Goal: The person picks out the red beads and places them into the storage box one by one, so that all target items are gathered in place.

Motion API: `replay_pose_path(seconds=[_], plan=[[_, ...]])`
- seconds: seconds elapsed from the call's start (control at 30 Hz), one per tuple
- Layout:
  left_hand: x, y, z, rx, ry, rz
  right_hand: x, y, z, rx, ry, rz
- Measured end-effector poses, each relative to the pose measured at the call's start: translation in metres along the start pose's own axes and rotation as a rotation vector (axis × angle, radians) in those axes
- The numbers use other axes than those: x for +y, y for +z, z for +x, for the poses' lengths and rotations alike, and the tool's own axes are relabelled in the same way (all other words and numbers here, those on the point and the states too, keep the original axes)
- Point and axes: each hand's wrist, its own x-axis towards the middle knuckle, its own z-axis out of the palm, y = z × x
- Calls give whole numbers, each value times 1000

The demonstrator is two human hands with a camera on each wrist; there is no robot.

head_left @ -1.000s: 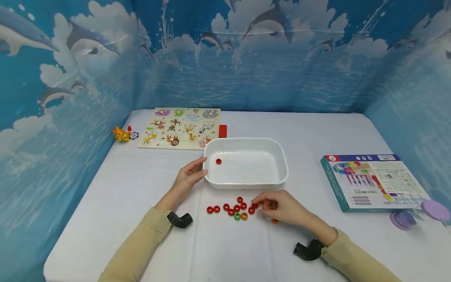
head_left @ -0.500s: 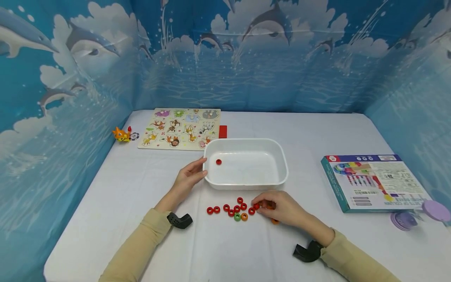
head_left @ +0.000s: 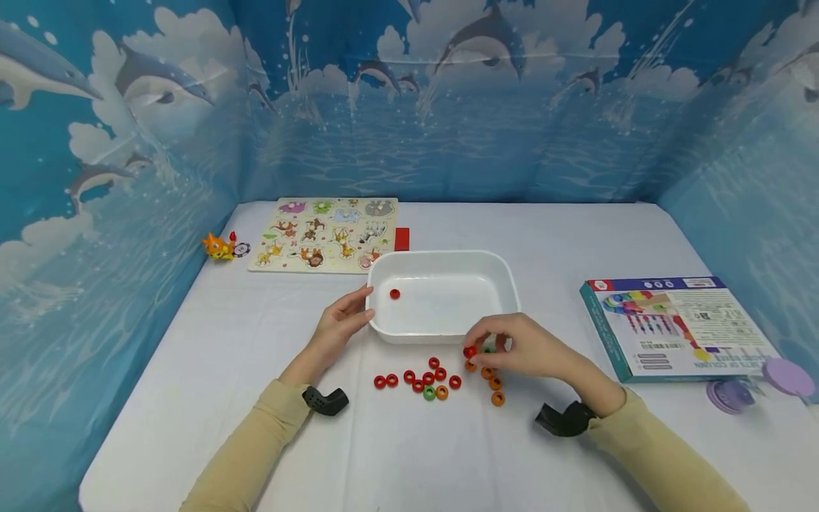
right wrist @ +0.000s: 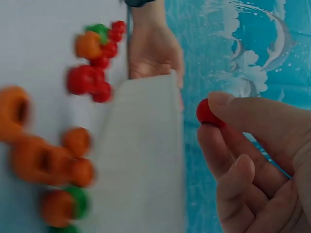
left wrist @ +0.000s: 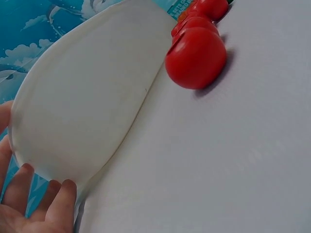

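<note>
A red bead (head_left: 470, 352) is pinched between thumb and finger of my right hand (head_left: 525, 345), above the table by the near right corner of a white tray (head_left: 441, 337). The right wrist view shows the same red bead (right wrist: 209, 113) at the fingertips. My left hand (head_left: 339, 323) touches the tray's left wall with its fingers fairly straight. Inside the tray lies one red bead (head_left: 394, 294). Several red beads (head_left: 428, 378) lie in front of it, with a green bead (head_left: 429, 393) and an orange bead (head_left: 441, 392). Further orange beads (head_left: 495, 384) lie below my right hand.
Behind the tray lies an animal puzzle board (head_left: 323, 235), with a red piece (head_left: 402, 239) beside it. An orange toy (head_left: 219, 246) stands at the far left. To the right are a toy box (head_left: 678, 328) and a purple-lidded container (head_left: 731, 397).
My right hand has lifted a red bead off the table and moved up towards the tray, uncovering orange beads. The left hand stays at the tray.
</note>
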Motion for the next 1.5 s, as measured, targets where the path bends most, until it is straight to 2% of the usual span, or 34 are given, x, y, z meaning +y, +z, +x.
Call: replay_pose_path(seconds=[0.17, 0.27, 0.43, 0.67, 0.8, 0.9, 1.1, 1.2, 1.37, 1.5], plan=[[3, 0, -2, 14, -18, -14, -9, -23, 38, -42, -104, 41], [3, 1, -2, 12, -15, -23, -10, -32, 66, -80, -120, 74], [2, 2, -1, 4, -12, -27, -3, -32, 111, -139, -33, 130], [0, 2, -1, -8, 0, -24, 30, -11, 158, -223, 134, 177], [-1, 2, -1, -20, 14, -2, 42, -2, 170, -279, 208, 155], [-3, 0, 0, -20, 23, 5, 48, 1, 175, -290, 235, 129], [-12, -5, 5, -20, 27, -22, 65, 10, 179, -279, 222, 55], [-5, -1, 1, -26, 24, -16, 70, 14, 179, -268, 215, 39], [0, 1, -1, -19, 27, 3, 70, 16, 182, -258, 225, 0], [0, 0, -2, -24, 24, 11, 58, 8, 180, -272, 245, -53]])
